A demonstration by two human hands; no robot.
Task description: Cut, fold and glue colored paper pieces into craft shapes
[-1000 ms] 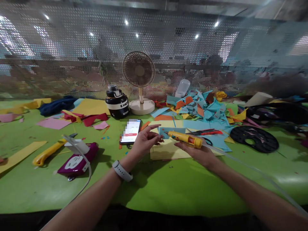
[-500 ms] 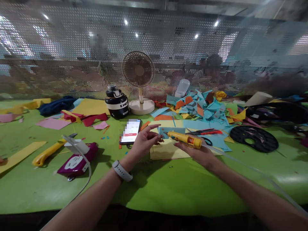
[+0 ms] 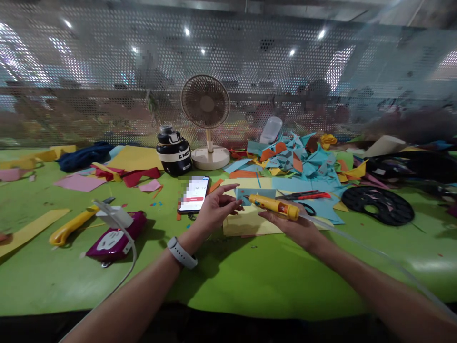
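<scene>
A small blue paper piece (image 3: 263, 192) stands near the middle of the green table, bent or folded, with tiny orange marks at its left end. My left hand (image 3: 212, 210) pinches that left end between thumb and fingers, the index finger raised over its top edge. Wrapped round a yellow hot glue gun (image 3: 274, 206) is my right hand (image 3: 302, 232). The gun's dark nozzle points left and lies close to the blue paper's face; I cannot tell whether it touches. A pale translucent cord trails from its rear. Under both hands lie pale yellow sheets (image 3: 243, 227).
Red-and-black scissors (image 3: 312, 195) lie right of the hands, beside a black palette-shaped tray (image 3: 377, 205). Leftward are a phone (image 3: 193, 195), a purple power block (image 3: 116, 238) and a yellow cutter knife (image 3: 76, 221). Behind stand a fan (image 3: 206, 102), a black bottle (image 3: 173, 152) and heaped blue paper pieces (image 3: 303, 157).
Both hands, the glue gun and the blue paper keep almost the same places. Only the view has shifted very slightly, and the digits on the phone screen differ.
</scene>
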